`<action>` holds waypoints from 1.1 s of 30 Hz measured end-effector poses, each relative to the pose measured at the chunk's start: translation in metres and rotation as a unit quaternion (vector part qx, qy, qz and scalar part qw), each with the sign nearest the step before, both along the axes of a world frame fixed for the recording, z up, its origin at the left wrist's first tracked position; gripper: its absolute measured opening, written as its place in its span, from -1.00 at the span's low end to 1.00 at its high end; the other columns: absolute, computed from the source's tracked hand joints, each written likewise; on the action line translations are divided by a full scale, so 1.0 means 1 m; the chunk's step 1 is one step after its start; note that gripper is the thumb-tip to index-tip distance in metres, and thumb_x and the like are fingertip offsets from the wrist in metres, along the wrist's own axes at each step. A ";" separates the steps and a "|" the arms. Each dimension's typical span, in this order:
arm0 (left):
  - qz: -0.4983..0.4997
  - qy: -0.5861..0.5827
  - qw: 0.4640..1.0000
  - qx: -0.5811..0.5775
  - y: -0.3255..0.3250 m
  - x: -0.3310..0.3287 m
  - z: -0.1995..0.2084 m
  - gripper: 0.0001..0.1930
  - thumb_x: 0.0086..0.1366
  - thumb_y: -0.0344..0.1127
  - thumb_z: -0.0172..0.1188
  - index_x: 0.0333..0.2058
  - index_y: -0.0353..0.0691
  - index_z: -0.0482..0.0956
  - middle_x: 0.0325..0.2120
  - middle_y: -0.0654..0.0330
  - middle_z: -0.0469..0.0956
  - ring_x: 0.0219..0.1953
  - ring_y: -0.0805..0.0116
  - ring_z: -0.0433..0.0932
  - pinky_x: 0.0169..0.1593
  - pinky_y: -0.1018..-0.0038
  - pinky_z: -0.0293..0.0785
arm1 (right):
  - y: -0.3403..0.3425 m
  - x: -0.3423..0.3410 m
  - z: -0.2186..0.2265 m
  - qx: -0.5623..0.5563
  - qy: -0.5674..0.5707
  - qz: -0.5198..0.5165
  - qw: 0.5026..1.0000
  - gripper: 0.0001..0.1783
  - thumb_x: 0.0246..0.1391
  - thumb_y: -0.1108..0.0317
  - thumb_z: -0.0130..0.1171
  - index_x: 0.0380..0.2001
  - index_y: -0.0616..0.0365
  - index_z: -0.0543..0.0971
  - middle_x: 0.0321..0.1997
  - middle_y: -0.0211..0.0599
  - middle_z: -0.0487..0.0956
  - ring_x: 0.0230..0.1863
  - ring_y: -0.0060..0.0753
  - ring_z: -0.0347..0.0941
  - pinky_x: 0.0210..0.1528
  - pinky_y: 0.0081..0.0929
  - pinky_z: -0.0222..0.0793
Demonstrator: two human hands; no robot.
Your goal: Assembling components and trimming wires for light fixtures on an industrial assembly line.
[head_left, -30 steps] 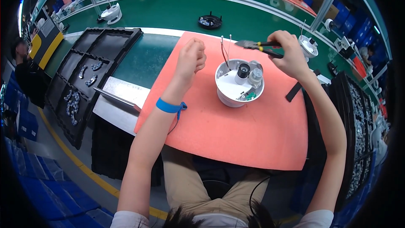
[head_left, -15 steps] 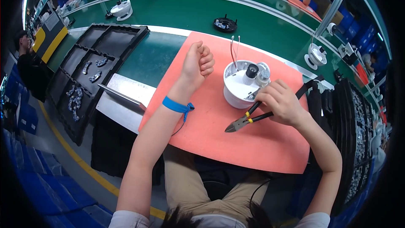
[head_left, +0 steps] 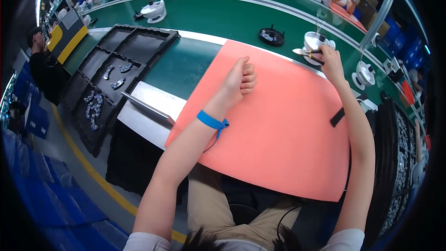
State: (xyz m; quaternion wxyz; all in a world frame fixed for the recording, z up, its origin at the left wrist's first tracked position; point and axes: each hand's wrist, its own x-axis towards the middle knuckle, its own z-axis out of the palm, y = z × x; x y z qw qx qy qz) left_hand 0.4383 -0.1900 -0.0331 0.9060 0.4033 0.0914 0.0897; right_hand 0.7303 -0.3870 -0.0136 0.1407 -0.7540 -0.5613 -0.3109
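Here the left hand (head_left: 241, 81) hangs over the mat (head_left: 278, 144), the tray (head_left: 132, 44) of parts (head_left: 96, 105) off to the left. Up by the mat's far edge, pliers (head_left: 310, 54) sit in the right hand (head_left: 331, 62) beside the housing (head_left: 313, 40), with the ring-shaped base (head_left: 272, 37) left of it.

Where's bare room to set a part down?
Free: pink mat between blue wrist strap and black strip; green surface between mat and black tray. Crowded: around right hand, with pliers and white housing.

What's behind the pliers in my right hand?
Behind the pliers, a white rounded housing shows; whatever parts the pliers and your right hand cover can't be seen.
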 end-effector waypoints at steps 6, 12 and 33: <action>0.007 0.021 1.000 0.006 -0.001 0.001 0.003 -0.58 0.37 -0.02 -0.23 -0.66 0.04 0.00 -0.77 0.48 -0.11 -0.76 0.63 -0.15 -0.73 0.63 -0.27 | 0.010 -0.036 0.004 0.185 -0.006 -0.055 0.981 -0.64 -0.20 0.52 0.28 -0.25 0.22 0.45 -0.21 -0.14 0.42 -0.19 -0.03 0.38 -0.09 -0.27 0.31; 0.001 0.045 0.999 0.011 0.003 0.002 -0.001 -0.59 0.37 -0.06 -0.19 -0.67 0.04 0.02 -0.78 0.49 -0.10 -0.77 0.64 -0.14 -0.74 0.64 -0.25 | 0.021 -0.127 -0.021 0.194 0.346 0.072 0.915 -0.72 -0.15 0.55 0.23 -0.29 0.23 0.46 -0.36 -0.22 0.45 -0.32 -0.32 0.40 -0.29 -0.49 0.32; -0.030 0.247 0.878 -0.409 -0.206 -0.183 -0.132 -0.44 0.32 -0.03 -0.07 0.10 -0.39 0.27 0.03 -0.12 0.38 0.06 -0.01 0.37 0.07 0.25 0.37 | 0.025 -0.167 -0.047 0.041 0.328 0.113 0.937 -0.59 -0.17 0.37 0.31 -0.22 0.25 0.45 -0.28 -0.14 0.52 -0.16 -0.16 0.43 -0.09 -0.29 0.36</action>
